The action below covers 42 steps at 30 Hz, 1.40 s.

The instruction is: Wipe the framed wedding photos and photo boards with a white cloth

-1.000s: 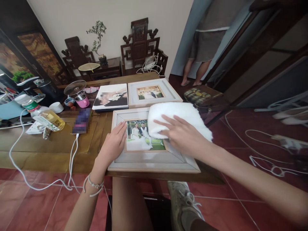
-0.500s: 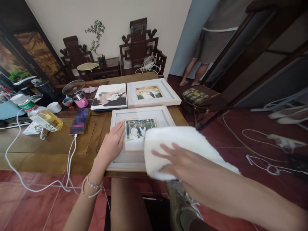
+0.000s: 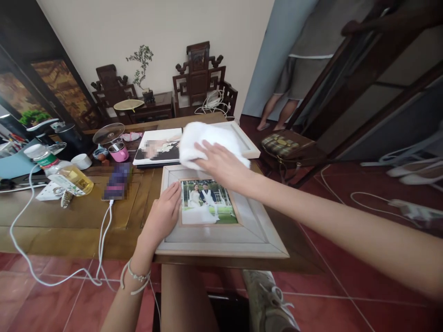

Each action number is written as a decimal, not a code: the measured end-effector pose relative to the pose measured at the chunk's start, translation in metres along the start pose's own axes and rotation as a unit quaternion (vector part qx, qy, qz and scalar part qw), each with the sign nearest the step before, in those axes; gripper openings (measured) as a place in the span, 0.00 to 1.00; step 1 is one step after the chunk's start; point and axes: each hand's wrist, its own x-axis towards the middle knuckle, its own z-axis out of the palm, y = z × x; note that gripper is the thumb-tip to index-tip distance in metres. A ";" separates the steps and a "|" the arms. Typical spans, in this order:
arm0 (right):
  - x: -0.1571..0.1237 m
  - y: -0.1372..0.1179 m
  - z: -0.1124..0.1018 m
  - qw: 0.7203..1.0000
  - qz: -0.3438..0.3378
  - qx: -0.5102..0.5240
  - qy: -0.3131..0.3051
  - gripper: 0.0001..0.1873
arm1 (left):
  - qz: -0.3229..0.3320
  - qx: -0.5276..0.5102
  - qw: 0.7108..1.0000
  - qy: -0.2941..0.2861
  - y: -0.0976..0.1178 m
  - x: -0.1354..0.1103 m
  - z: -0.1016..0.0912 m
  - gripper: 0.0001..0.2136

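A photo frame [image 3: 221, 242] with a pale wooden border lies at the table's front edge; its photo [image 3: 204, 203] shows two people in wedding clothes outdoors. My left hand [image 3: 162, 212] rests flat on the frame's left side, fingers stretched out together. At the frame's far edge, my right hand [image 3: 223, 166] is spread over a bunched white cloth [image 3: 199, 138] and grips it from above. Part of a second frame [image 3: 249, 146] behind is covered by the cloth. Left of that, a white-edged photo panel [image 3: 155, 145] lies partly blurred out.
The wooden table [image 3: 134, 230] holds a phone [image 3: 116, 182] on a white cable, a bottle of yellow liquid [image 3: 78, 180], a pink mug [image 3: 118, 152] and a clear lid [image 3: 109, 133]. A stool with a plaid bag [image 3: 281, 143] stands right. A person's legs [image 3: 277, 110] show behind.
My right hand has moved the white cloth away from me and left, from the frame's near right corner to its far edge, uncovering the photo. My left hand stays on the frame.
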 end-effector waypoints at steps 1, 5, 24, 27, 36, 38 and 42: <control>0.011 0.000 0.006 0.999 -0.044 0.000 -0.008 0.34 | 0.000 -0.002 1.000 0.002 0.000 0.000 0.000 0.21; 0.038 -0.014 0.021 0.984 -0.161 0.028 -0.072 0.31 | -0.002 -0.012 1.000 0.006 0.001 0.000 -0.001 0.19; -0.069 0.039 0.000 0.994 -0.003 -0.014 -0.109 0.30 | -0.019 -0.033 0.999 0.000 0.001 0.001 0.000 0.21; -0.090 0.016 -0.010 0.996 -0.004 0.014 -0.092 0.29 | -0.022 -0.039 0.999 0.001 0.000 0.001 -0.001 0.21; -0.148 -0.035 -0.038 0.994 0.004 0.102 -0.038 0.27 | -0.013 -0.012 1.000 0.011 0.000 0.000 0.002 0.21; -0.140 -0.030 -0.031 0.996 0.024 0.072 -0.043 0.28 | -0.008 -0.008 1.000 0.007 0.000 0.001 0.001 0.21; -0.107 -0.005 -0.008 0.997 0.061 0.023 -0.051 0.28 | 0.003 -0.010 1.000 0.004 -0.001 0.001 -0.001 0.21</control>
